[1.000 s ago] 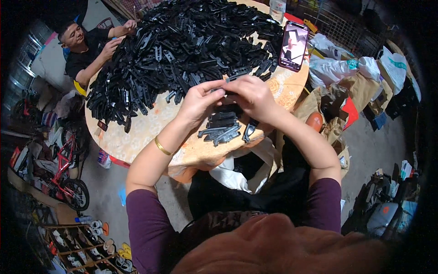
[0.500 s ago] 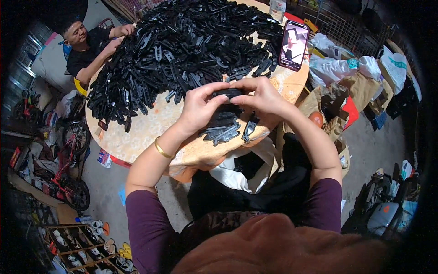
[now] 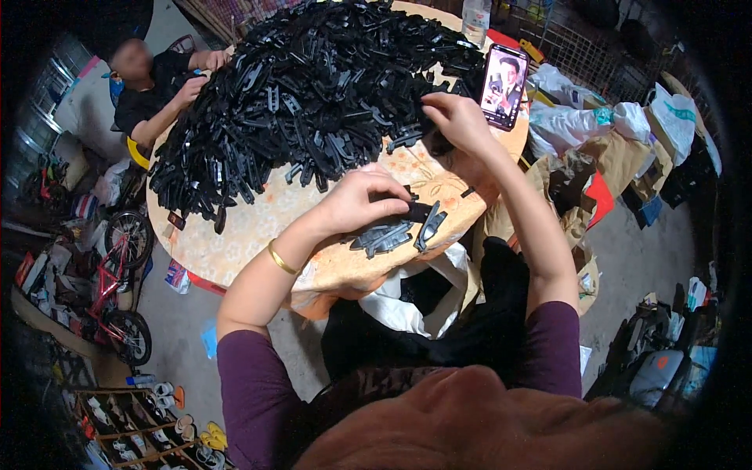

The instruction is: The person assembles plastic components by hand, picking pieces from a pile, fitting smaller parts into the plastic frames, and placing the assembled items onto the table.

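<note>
Two bare hands at a round desk (image 3: 235,252), far part covered by a heap of black pieces (image 3: 313,86). From where I stand, the left hand (image 3: 368,200) hangs over the near side, its grip narrow; I cannot tell whether it pinches anything. Just below it lies a small batch of overlapping pieces (image 3: 382,237), with a loose piece (image 3: 431,225) to the right. The right hand (image 3: 460,121) is at the heap's right, near margin, thumb and forefinger close together; whether a piece is between them I cannot tell. Likely faults: pieces in the heap lie crossed, so a pull on one could drag neighbours loose. The loose piece lies near the desk's near edge, where a brushing finger could send it over. The phone (image 3: 505,86) stands just right of the right hand; a sideways swing could topple it.
</note>
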`<state>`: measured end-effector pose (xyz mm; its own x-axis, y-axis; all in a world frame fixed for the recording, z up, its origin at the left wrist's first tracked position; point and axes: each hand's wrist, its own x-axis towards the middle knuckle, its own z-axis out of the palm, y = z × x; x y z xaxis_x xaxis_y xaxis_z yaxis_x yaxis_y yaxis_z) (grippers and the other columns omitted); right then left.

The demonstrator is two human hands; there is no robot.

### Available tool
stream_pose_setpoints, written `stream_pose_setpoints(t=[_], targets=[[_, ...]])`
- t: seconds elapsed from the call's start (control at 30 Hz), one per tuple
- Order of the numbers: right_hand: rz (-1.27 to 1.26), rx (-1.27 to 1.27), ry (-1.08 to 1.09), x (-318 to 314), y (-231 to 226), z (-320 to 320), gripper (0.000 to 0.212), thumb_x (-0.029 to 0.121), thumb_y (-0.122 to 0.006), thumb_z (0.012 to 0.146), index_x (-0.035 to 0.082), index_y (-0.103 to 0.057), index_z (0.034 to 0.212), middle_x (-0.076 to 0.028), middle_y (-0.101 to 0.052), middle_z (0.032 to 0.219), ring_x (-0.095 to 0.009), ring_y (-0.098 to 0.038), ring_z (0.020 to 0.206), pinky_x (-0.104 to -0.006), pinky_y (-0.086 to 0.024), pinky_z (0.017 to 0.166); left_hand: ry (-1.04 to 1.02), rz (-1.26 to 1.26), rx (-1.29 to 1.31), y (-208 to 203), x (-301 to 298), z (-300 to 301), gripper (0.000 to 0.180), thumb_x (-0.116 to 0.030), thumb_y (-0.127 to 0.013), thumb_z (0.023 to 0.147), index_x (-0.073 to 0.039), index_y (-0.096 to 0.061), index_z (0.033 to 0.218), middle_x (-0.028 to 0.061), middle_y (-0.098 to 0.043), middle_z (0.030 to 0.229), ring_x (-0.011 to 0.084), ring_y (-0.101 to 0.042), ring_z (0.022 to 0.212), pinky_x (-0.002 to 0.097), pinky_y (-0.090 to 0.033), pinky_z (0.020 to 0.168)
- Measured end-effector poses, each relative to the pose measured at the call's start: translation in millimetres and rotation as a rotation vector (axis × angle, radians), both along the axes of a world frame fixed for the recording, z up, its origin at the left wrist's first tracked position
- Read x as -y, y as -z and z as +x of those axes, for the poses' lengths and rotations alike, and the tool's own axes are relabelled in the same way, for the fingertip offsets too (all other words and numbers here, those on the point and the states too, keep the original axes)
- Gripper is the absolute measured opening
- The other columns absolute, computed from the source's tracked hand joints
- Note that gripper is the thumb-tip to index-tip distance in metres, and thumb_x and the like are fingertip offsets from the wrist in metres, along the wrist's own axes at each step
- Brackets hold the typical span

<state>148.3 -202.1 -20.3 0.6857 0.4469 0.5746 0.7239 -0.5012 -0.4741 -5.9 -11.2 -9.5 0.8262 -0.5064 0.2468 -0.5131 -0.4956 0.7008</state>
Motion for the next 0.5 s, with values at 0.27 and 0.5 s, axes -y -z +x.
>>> stream_pose_setpoints(t=[0.27, 0.5], targets=[[-0.316, -0.077, 0.032, -24.9, -1.1, 25.9, 0.031, 0.038, -0.062, 0.077, 0.007, -0.066, 0.081, -0.015, -0.064, 0.078, -0.031, -0.062, 0.076, -0.0411, -0.049, 0.068, -0.206, -0.14, -0.083, 5.7, -1.4, 5.2, 0.016, -0.009, -0.058, 0.083, 0.001, -0.063, 0.093, 0.0097, -0.063, 0.093, 0.0174, -0.059, 0.09, 0.0278, -0.046, 0.079], [-0.243, -0.134, -0.08, -15.4, 6.6, 6.1, 0.02, 0.025, -0.064, 0.07, 0.009, -0.067, 0.081, -0.013, -0.065, 0.076, -0.03, -0.062, 0.074, -0.0393, -0.049, 0.069, -0.251, -0.085, 0.077, 12.0, -0.7, 12.0, 0.017, -0.01, -0.06, 0.082, 0.001, -0.062, 0.094, 0.0111, -0.061, 0.099, 0.0199, -0.059, 0.091, 0.029, -0.046, 0.081]])
